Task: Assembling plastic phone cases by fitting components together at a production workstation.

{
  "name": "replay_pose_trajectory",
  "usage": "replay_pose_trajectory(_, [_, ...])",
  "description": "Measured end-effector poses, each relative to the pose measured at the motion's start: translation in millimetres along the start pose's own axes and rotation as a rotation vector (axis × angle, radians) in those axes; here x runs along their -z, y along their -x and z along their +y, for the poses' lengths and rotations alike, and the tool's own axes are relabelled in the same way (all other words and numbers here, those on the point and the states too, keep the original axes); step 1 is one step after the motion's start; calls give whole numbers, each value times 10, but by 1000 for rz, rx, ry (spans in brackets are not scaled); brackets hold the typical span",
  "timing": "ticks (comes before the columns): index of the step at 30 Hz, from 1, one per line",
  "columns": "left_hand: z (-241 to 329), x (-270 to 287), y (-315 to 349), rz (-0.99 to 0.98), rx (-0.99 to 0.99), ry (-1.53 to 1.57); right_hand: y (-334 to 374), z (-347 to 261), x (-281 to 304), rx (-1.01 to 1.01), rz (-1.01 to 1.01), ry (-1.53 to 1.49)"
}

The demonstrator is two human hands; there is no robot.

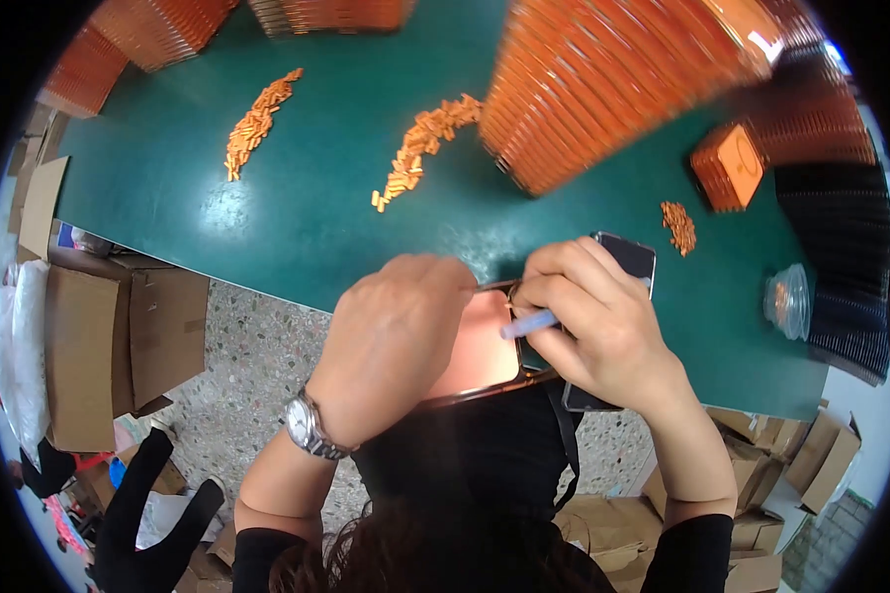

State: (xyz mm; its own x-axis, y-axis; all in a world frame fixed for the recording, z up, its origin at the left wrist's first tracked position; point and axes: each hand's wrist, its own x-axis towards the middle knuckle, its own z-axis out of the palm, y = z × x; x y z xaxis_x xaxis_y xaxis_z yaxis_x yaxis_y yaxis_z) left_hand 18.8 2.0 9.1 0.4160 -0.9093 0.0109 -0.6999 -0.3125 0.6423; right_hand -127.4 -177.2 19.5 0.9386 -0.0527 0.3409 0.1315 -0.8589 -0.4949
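Note:
A shallow rectangular case with a pinkish-orange panel and a shiny rim is tilted at the near edge of the green table. My left hand, a watch on its wrist, is closed over the case's left side; its fingertips are mostly hidden. My right hand pinches a pale blue pen-like stick, its tip over the case's right part. Under that hand lies a dark flat slab with a light edge, largely covered by the hand.
On the green table lie a left row of small orange pieces, a middle row and a small brownish pile. Tall orange stacks, black stacks and a clear cup stand around. Cardboard boxes flank the floor; a person's dark-clothed legs show at lower left.

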Motion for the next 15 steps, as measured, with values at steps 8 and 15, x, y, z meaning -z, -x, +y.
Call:
replay_pose_trajectory(8, [50, -125, -28, -2, 34, 89, 88, 98, -226, 108, 59, 217])
replay_pose_trajectory(15, [76, -126, -31, -17, 55, 28, 89, 37, -278, 12, 62, 156])
